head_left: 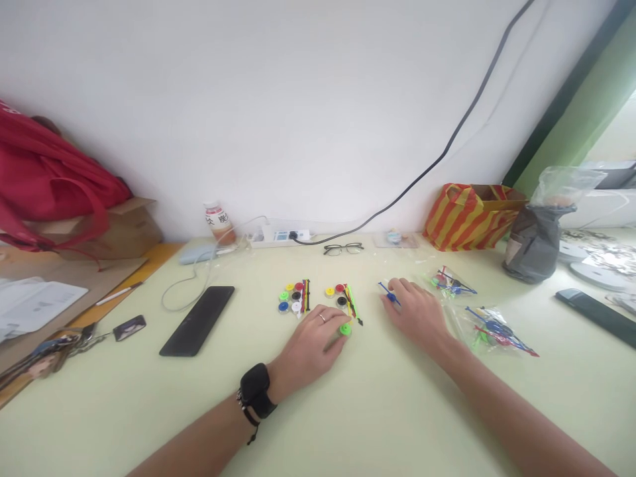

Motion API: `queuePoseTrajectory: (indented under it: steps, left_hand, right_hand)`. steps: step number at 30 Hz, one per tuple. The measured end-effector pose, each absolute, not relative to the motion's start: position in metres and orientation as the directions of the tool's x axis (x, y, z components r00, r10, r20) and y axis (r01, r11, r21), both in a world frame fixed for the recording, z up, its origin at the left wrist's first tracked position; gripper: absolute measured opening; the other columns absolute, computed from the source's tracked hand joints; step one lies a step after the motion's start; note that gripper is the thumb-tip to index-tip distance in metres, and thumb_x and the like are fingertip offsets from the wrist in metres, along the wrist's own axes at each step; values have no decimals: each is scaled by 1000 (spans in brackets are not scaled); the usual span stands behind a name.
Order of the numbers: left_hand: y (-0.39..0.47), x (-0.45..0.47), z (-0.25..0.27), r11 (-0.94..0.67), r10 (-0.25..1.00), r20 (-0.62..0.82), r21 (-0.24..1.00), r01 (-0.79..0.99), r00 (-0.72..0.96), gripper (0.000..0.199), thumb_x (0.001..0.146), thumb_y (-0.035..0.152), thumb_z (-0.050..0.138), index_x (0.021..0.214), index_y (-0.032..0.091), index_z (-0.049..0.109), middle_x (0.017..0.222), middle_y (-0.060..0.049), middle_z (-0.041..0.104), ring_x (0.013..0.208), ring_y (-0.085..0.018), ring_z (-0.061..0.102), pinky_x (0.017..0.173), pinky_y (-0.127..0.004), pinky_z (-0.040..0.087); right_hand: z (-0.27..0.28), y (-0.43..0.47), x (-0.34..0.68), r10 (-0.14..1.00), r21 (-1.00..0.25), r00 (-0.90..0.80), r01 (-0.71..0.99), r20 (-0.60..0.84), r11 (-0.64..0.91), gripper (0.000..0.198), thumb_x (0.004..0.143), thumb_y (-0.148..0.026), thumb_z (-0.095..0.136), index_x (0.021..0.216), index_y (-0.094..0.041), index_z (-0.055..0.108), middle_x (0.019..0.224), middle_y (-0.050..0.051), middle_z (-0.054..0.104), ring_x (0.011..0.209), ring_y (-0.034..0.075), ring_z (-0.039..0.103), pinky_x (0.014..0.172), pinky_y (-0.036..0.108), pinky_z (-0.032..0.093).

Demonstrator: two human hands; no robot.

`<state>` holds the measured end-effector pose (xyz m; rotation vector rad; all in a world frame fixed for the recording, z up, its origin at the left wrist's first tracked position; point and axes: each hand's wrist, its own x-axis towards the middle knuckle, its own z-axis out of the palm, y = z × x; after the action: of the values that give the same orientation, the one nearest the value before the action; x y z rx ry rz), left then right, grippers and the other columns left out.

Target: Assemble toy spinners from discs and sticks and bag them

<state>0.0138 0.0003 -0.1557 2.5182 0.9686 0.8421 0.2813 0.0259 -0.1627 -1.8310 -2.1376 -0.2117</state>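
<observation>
My left hand [311,341], with a ring and a black watch, pinches a small green plastic disc [345,328] between thumb and fingers near the table surface. My right hand [416,310] is closed on a thin blue plastic stick [383,287] with a round blue piece [392,297] by the fingertips. Beyond my left hand lie a yellow disc [330,291], a red disc [339,288] and a black disc [341,301], beside a bright green stick [353,301] with a dark arrow tip. Further left, several coloured discs [283,296] stand beside a row of sticks [306,295].
Right of my right hand lie two see-through bags of plastic parts, a nearer bag [497,328] and a farther bag [450,281]. A black phone [197,321] lies left. Glasses [343,249], a power strip [278,240], a bottle [219,224] and a striped bag [470,218] line the back.
</observation>
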Motion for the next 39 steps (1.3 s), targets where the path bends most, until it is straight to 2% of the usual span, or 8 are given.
queuePoseTrajectory:
  steps: [4, 7, 10, 16, 24, 30, 33, 39]
  left_hand:
    - [2, 14, -157, -706, 704, 383, 474, 527, 598, 21, 100, 21, 58, 117, 25, 70, 113, -6, 74, 112, -27, 61, 100, -45, 51]
    - [3, 13, -158, -690, 720, 391, 484, 537, 573, 20, 99, 22, 60, 115, 27, 72, 106, -5, 76, 108, -27, 61, 94, -43, 52]
    - [4, 12, -160, -664, 747, 395, 499, 558, 535, 21, 99, 23, 61, 116, 27, 72, 101, -5, 75, 107, -27, 61, 92, -42, 53]
    - [3, 11, -161, -592, 806, 369, 537, 601, 463, 19, 98, 27, 64, 114, 26, 73, 107, -7, 68, 106, -25, 63, 93, -40, 53]
    - [6, 11, -159, -592, 794, 360, 641, 488, 490, 16, 97, 20, 64, 110, 26, 69, 115, -3, 73, 117, -24, 62, 105, -41, 47]
    - [9, 9, -161, -529, 817, 321, 749, 399, 480, 14, 94, 22, 69, 107, 24, 73, 105, -4, 72, 94, -20, 67, 86, -33, 53]
    - [10, 9, -160, -467, 845, 279, 801, 375, 457, 16, 91, 26, 74, 106, 22, 74, 98, -4, 73, 86, -19, 67, 81, -32, 54]
    - [11, 12, -158, -206, 910, 120, 961, 182, 397, 28, 87, 35, 80, 108, 18, 73, 102, -7, 76, 91, -19, 71, 86, -32, 58]
  right_hand:
    - [-154, 7, 265, 822, -295, -430, 785, 374, 545, 30, 103, -36, 51, 129, -23, 59, 120, 11, 69, 112, 28, 62, 97, 42, 46]
    - [-149, -5, 255, 778, -373, -541, 683, 320, 628, 32, 105, -35, 49, 134, -28, 60, 121, 10, 66, 111, 27, 61, 97, 43, 47]
    - [-148, -10, 251, 788, -402, -547, 679, 281, 615, 28, 105, -35, 51, 129, -30, 64, 120, 9, 65, 111, 27, 60, 98, 45, 47]
    - [-158, -7, 251, 817, -443, -501, 687, 286, 576, 30, 101, -40, 57, 126, -23, 63, 124, 13, 65, 116, 30, 59, 102, 49, 47]
    - [-164, -6, 253, 849, -505, -447, 684, 281, 527, 33, 99, -37, 61, 127, -19, 62, 127, 15, 62, 119, 30, 59, 105, 50, 47]
    - [-165, -3, 254, 867, -598, -412, 632, 279, 493, 31, 98, -34, 62, 125, -20, 64, 126, 14, 62, 118, 29, 62, 105, 48, 51]
    - [-168, 1, 255, 873, -659, -349, 573, 341, 487, 30, 98, -32, 60, 126, -21, 63, 127, 14, 61, 115, 27, 64, 102, 46, 55]
    - [-161, 8, 261, 846, -700, -134, 503, 516, 507, 22, 100, -36, 60, 113, -24, 72, 115, 11, 67, 104, 26, 68, 95, 45, 58]
